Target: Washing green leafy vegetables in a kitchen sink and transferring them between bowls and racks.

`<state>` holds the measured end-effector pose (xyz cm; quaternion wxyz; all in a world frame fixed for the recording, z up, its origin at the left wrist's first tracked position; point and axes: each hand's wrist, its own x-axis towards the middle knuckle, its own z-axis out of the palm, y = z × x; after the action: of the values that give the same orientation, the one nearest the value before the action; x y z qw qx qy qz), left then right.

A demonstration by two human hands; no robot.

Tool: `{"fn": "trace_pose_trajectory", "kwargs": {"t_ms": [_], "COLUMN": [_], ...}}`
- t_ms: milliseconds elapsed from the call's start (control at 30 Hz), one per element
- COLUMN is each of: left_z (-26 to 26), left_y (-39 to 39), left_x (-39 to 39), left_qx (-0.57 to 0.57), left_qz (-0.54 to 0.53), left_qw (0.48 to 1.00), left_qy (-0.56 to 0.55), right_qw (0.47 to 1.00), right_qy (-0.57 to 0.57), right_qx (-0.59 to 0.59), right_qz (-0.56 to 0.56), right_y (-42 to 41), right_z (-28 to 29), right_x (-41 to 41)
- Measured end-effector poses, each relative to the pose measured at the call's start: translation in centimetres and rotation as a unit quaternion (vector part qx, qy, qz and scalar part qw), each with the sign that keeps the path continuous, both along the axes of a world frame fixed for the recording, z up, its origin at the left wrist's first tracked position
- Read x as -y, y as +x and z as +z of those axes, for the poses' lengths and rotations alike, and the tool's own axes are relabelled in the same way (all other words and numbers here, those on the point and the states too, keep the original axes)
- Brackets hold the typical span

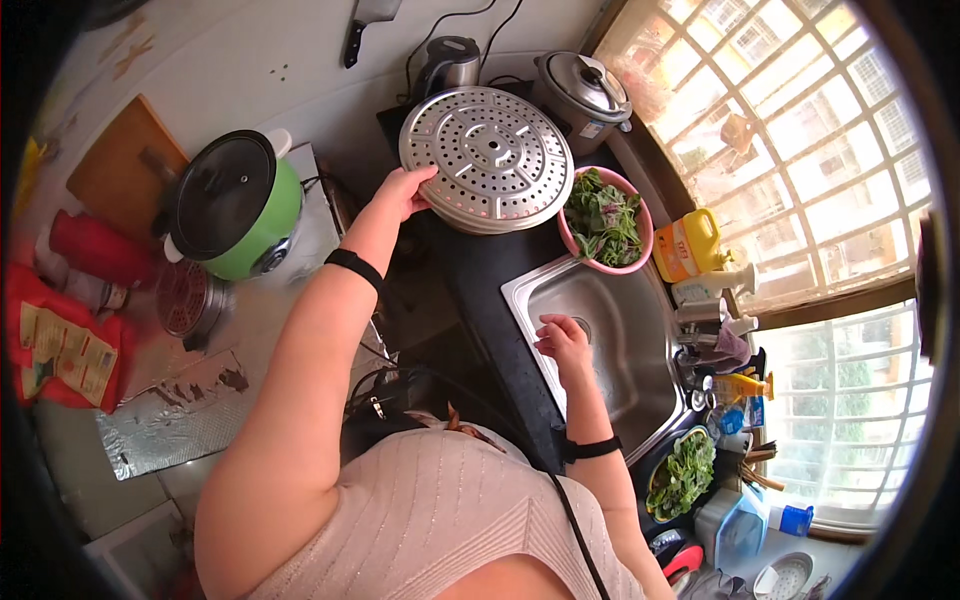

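Observation:
My left hand (407, 191) grips the near-left rim of a round perforated metal steamer tray (491, 169), thumb on top. The tray sits on wider metalware whose lower part is mostly hidden, at the corner of the black countertop (480, 277). Over the stainless steel sink (622, 337), my right hand (564, 345) hovers with its fingers loosely bent and apart, nothing visible in it. Just beyond the sink is a pink bowl (646, 251) full of leafy greens (607, 217), right beside the tray.
A rice cooker (585, 90) and an electric kettle (454, 60) stand behind the tray. To the left, a green electric pot (262, 217) rests on a foil-covered surface (277, 330). Bottles, including a yellow jug (690, 244), line the windowsill side. More greens (682, 472) lie near the sink.

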<state>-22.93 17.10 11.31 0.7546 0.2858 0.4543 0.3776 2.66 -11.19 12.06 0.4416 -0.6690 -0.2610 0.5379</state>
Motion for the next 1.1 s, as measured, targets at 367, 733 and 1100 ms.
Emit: {"fn": "trace_pose_trajectory", "kwargs": {"t_ms": [367,733,1100], "left_z": [1.3,5.6,10.3], "left_y": [3.2,1.1,1.0], "left_x": [0.7,0.3,-0.5], "left_qx": [-0.012,0.146,0.144], "left_qz": [0.135,0.117,0.067], "left_qw": [0.983,0.982,0.987], "left_qy": [0.123,0.03,0.033], "right_qw": [0.994,0.99,0.98], "right_qy": [-0.003,-0.012,-0.005], "right_qx": [-0.104,-0.139,-0.193], "right_qz": [-0.019,-0.026,-0.056], "right_y": [-3.2,-1.8,-3.5], "right_z": [-0.3,-1.2,-4.4], "right_x": [-8.4,-13.4,-19.3]}}
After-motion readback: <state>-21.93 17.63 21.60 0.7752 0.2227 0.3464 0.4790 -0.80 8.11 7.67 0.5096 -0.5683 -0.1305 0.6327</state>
